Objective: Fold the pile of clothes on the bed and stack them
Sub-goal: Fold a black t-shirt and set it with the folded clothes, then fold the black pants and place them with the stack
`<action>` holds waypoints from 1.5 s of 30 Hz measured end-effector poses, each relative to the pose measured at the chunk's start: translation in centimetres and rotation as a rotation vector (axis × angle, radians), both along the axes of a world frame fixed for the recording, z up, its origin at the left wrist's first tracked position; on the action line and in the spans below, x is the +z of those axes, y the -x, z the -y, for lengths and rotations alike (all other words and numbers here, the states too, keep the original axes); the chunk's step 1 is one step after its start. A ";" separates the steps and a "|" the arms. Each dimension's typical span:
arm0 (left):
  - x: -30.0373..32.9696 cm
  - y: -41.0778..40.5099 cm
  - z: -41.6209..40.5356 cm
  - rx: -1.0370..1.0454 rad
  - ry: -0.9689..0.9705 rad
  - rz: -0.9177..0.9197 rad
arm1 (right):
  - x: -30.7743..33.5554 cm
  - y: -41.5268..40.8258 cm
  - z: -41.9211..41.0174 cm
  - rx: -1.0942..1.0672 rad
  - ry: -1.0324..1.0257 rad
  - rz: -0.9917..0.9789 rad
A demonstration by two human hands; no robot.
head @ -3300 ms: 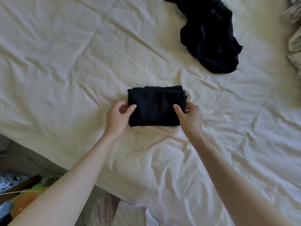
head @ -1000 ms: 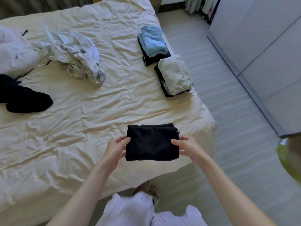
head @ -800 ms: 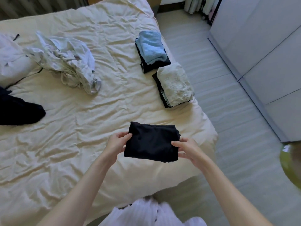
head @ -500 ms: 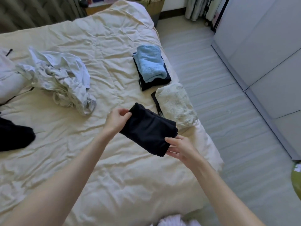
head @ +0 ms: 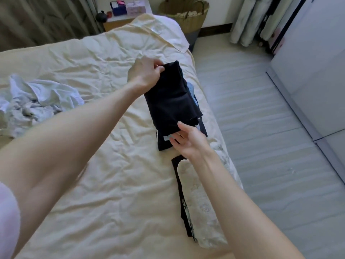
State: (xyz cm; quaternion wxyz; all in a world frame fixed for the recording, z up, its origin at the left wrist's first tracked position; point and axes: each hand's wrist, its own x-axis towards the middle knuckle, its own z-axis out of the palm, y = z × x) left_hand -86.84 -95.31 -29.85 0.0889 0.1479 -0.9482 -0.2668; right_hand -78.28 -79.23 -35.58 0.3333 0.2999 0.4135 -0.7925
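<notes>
Head view: both hands, left hand point(head: 145, 73) and right hand point(head: 188, 141), grip folded black garment point(head: 171, 101), hiding blue-topped stack point(head: 191, 88).

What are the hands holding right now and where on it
Folded black garment: left hand grips its far end, right hand holds its near end, over the far stack.

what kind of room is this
Most likely a bedroom: a bed with a wrinkled cream sheet, a small wooden bedside table near its far corner, and a woven straw basket by the curtains.
</notes>
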 end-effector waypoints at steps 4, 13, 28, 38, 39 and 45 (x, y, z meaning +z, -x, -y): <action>-3.8 5.5 0.5 -0.050 0.086 0.000 | -3.0 4.9 1.8 -0.067 0.050 0.078; -15.9 2.7 -0.8 -0.399 -0.047 0.279 | -7.4 5.1 1.6 -0.022 -0.325 -0.018; -11.2 -16.1 2.9 -0.238 0.044 0.206 | -3.9 -3.1 -2.1 1.015 -1.452 -1.194; -0.5 -37.6 6.0 0.034 0.005 0.226 | 7.3 -18.4 -0.2 1.117 -1.356 -1.358; 0.5 -39.6 6.1 0.065 -0.021 0.210 | 8.5 -19.9 0.2 1.104 -1.347 -1.377; 3.8 -55.3 4.7 0.218 -0.139 0.193 | 13.1 -31.5 1.0 1.125 -1.282 -1.419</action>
